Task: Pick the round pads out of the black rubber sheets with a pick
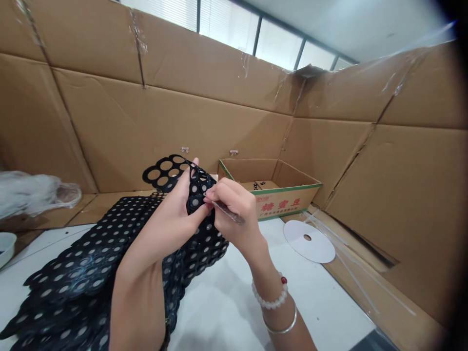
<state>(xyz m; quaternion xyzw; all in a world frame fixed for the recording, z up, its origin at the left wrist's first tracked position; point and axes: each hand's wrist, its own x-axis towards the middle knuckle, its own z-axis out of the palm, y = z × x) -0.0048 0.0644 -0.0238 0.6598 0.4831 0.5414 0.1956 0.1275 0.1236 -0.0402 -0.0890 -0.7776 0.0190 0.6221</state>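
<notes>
A black perforated sheet (109,239), with rows of round holes or discs, drapes over the table's left side and rises between my hands. My left hand (179,204) is closed on its raised edge, thumb towards the right hand. Above the left hand, a looser strip of larger open rings (164,168) curls outward. My right hand (236,209) pinches a thin, flat tool (228,213), possibly tweezers, whose tip end is hidden by the fingers. Its fingertips meet the sheet beside one of the round holes, next to my left thumb.
Behind my right hand stands an open cardboard box (288,200) with small dark-ringed pieces inside. A white disc (307,241) with a centre hole lies at right, near thin clear strips (351,265). Plastic wrap (36,192) and a white bowl (6,246) are left. Cardboard walls (204,112) enclose the table.
</notes>
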